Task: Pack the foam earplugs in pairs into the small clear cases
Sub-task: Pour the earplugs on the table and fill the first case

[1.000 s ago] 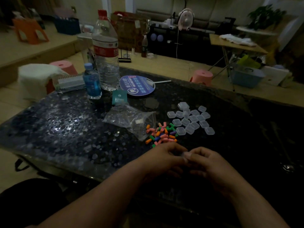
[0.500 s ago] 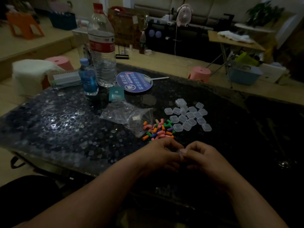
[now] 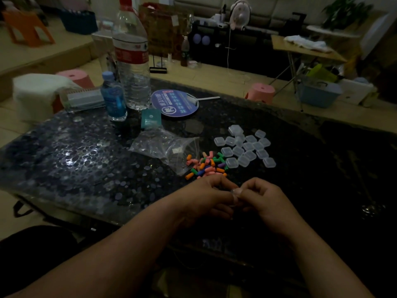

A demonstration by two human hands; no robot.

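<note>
- The dark, pebble-patterned table (image 3: 64, 168) carries everything.
- A large water bottle (image 3: 133, 67) stands at the far left, with a small blue bottle (image 3: 113, 100) just beside it.
- A crumpled clear plastic bag (image 3: 165, 147) lies mid-table, its mouth touching the earplug pile.
- The left hand (image 3: 206, 198) and right hand (image 3: 264, 198) meet by the near edge. Their fingers are curled, and together they pinch one small clear case (image 3: 235, 195); what it contains cannot be told.
- The other clear cases (image 3: 245, 149) lie clustered just right of the pile.
- The coloured foam earplugs (image 3: 206, 166) lie heaped just beyond the left hand.
</note>
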